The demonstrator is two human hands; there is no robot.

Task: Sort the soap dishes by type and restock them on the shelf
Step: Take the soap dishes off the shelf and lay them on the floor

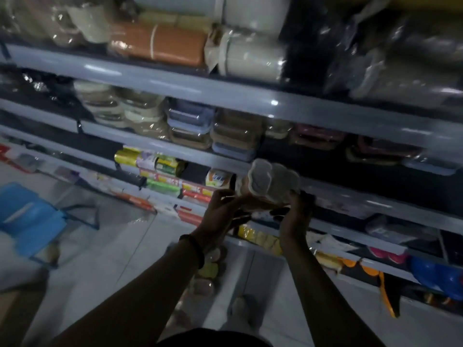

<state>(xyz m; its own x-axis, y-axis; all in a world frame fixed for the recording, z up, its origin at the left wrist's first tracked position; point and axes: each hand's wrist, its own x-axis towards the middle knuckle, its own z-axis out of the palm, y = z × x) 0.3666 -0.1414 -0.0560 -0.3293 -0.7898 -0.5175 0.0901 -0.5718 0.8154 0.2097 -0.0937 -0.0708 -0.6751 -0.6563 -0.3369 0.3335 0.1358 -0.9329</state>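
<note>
Head view looks down at a tall grey shelf (175, 81) in a dim shop, and the picture is blurry. Two bare hands hold a stack of soap dishes (273, 181) up in front of the shelf, near the middle of the picture. The dishes are pale, with wavy edges like little clouds, and they seem to be wrapped in clear plastic. The left hand (220, 211) grips the left side of the stack with its fingers curled round it. The right hand (297, 216) grips the right side from below, with its fingers curled too. A dark band (196, 249) sits on the left wrist. The stack is just in front of a grey shelf edge, and I cannot tell if it touches it. On the shelf behind, far from the hands, sit piles of boxes with lids (190, 121), also in clear plastic. Higher up lies an orange roll (160, 43) beside pale jugs (248, 56). To the left of the stack are bright packs (162, 176) in yellow, green and red. Down on the light tiled floor (100, 246), near the person, lie more soap dishes (208, 271), below the left arm. A blue bag (32, 219) stands on the floor at the far left.
</note>
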